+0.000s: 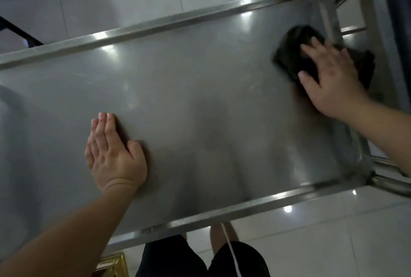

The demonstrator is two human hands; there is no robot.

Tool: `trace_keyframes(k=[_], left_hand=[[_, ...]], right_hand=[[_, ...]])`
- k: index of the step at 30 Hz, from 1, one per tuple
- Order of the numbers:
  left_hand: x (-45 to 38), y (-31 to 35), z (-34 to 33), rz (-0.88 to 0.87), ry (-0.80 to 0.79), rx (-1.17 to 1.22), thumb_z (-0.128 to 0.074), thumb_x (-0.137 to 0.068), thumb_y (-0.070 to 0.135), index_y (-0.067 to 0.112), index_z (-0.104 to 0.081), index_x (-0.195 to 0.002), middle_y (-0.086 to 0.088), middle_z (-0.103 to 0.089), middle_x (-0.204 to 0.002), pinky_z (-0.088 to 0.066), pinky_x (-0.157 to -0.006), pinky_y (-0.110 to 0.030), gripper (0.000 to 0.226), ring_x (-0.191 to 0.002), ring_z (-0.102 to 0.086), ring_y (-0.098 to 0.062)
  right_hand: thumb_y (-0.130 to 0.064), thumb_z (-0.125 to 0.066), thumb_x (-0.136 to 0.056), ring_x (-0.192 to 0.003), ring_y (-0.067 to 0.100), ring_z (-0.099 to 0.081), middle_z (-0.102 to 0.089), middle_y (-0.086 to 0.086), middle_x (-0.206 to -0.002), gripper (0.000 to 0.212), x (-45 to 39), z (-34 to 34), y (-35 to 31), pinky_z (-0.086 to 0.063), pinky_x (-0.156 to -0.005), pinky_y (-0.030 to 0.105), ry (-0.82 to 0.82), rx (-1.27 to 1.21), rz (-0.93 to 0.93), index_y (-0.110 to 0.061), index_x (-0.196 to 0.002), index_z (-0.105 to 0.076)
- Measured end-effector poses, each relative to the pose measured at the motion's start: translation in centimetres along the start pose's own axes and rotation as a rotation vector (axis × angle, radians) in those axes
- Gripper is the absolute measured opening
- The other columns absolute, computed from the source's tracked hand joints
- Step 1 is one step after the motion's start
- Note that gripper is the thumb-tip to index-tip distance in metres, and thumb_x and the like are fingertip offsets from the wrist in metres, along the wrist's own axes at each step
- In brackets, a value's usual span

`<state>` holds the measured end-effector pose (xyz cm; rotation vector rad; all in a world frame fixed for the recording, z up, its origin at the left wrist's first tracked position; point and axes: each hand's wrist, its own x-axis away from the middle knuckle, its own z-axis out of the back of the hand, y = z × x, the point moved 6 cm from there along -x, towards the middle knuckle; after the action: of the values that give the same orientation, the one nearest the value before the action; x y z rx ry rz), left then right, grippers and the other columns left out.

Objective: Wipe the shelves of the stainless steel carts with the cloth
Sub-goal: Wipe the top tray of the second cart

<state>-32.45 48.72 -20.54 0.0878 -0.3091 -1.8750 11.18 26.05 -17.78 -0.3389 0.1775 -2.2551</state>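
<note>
My left hand (113, 154) lies flat, fingers together, on the shelf (200, 90); my right hand (329, 79), fingers spread, presses the dark cloth (293, 54) near the far-right corner.

A: Wide bare steel across the middle of the top shelf (200, 90), nothing standing between the left hand (113, 154) and the right hand (331, 79).

B: The right end is tighter: the dark cloth (295, 54) sits under that hand, close to the corner post (327, 3), and raised rims (155, 26) fence both long edges.
</note>
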Motion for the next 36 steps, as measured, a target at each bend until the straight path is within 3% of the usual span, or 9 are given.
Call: trace_keyframes(k=[5,10,13,17,22,25,28,32,36], left_hand=[[0.0,-0.3,-0.1,-0.005,-0.008,-0.008,-0.038,-0.089,0.038,0.021,-0.025,-0.164,-0.001,-0.022,-0.174,-0.010,-0.130,-0.044,0.079,-0.161,-0.014,-0.019],[0.1,-0.5,-0.3,-0.016,0.014,-0.005,-0.041,-0.090,0.035,0.020,-0.026,-0.164,-0.002,-0.024,-0.173,-0.010,-0.129,-0.042,0.078,-0.161,-0.015,-0.020],[0.1,-0.4,-0.4,-0.026,0.028,0.002,-0.041,-0.090,0.035,0.019,-0.027,-0.164,-0.003,-0.025,-0.173,-0.011,-0.129,-0.043,0.077,-0.161,-0.016,-0.021],[0.2,-0.5,-0.5,-0.030,0.044,0.002,-0.042,-0.090,0.035,0.019,-0.028,-0.164,-0.003,-0.027,-0.172,-0.014,-0.129,-0.045,0.077,-0.160,-0.018,-0.021],[0.1,-0.3,-0.4,-0.041,0.034,0.000,-0.041,-0.090,0.036,0.017,-0.029,-0.164,-0.004,-0.026,-0.173,-0.013,-0.130,-0.045,0.078,-0.161,-0.017,-0.021],[0.1,-0.5,-0.4,-0.042,0.034,-0.003,-0.042,-0.090,0.035,0.018,-0.028,-0.165,-0.003,-0.026,-0.173,-0.012,-0.130,-0.044,0.077,-0.161,-0.016,-0.021],[0.2,-0.6,-0.5,-0.037,0.034,0.003,-0.042,-0.091,0.035,0.019,-0.028,-0.164,-0.002,-0.025,-0.173,-0.011,-0.130,-0.044,0.077,-0.161,-0.016,-0.020],[0.0,-0.5,-0.5,-0.034,0.025,0.009,-0.041,-0.090,0.035,0.020,-0.027,-0.164,-0.002,-0.025,-0.174,-0.011,-0.130,-0.044,0.077,-0.161,-0.015,-0.020],[0.2,-0.6,-0.4,-0.016,0.020,0.014,-0.041,-0.090,0.036,0.021,-0.026,-0.165,-0.001,-0.024,-0.174,-0.011,-0.130,-0.043,0.077,-0.161,-0.014,-0.018]], right_hand=[[-0.053,-0.033,-0.104,-0.162,0.024,-0.006,-0.014,-0.002,-0.175,0.067,16.5,-3.3,1.0,-0.008,-0.129,0.052,-0.059,-0.055,-0.163,-0.031,-0.166,-0.021],[-0.061,-0.023,-0.106,-0.162,0.022,-0.003,-0.007,-0.011,-0.175,0.064,23.1,-4.9,0.9,-0.004,-0.130,0.045,-0.208,-0.027,-0.065,-0.039,-0.166,-0.014],[-0.058,-0.027,-0.107,-0.162,0.027,-0.009,-0.018,-0.005,-0.174,0.062,18.7,-4.5,-0.9,-0.009,-0.129,0.054,-0.178,-0.008,0.049,-0.035,-0.164,-0.024],[-0.044,-0.044,-0.101,-0.155,0.036,-0.031,-0.039,0.008,-0.165,0.061,7.3,-3.4,-5.0,-0.022,-0.124,0.059,-0.008,0.026,0.216,-0.019,-0.156,-0.046],[-0.050,-0.035,-0.101,-0.160,0.028,-0.016,-0.023,0.001,-0.173,0.064,-10.3,-1.6,-8.9,-0.007,-0.129,0.048,-0.003,-0.001,0.168,-0.030,-0.162,-0.032],[-0.048,-0.034,-0.103,-0.161,0.026,-0.012,-0.021,-0.001,-0.173,0.063,-12.8,-1.4,-10.2,-0.006,-0.130,0.045,0.045,0.002,0.123,-0.030,-0.163,-0.030],[-0.047,-0.038,-0.102,-0.158,0.028,-0.021,-0.028,0.001,-0.171,0.061,-8.2,-2.3,-10.4,-0.009,-0.129,0.045,0.016,-0.016,0.173,-0.028,-0.160,-0.036],[-0.038,-0.051,-0.101,-0.153,0.034,-0.034,-0.042,0.007,-0.164,0.056,4.8,-3.7,-9.1,-0.021,-0.126,0.053,-0.005,-0.028,0.278,-0.018,-0.153,-0.050],[-0.042,-0.049,-0.101,-0.158,0.027,-0.026,-0.034,-0.005,-0.168,0.061,20.1,-6.7,-8.1,-0.020,-0.126,0.055,-0.202,-0.001,0.397,-0.032,-0.160,-0.037]])
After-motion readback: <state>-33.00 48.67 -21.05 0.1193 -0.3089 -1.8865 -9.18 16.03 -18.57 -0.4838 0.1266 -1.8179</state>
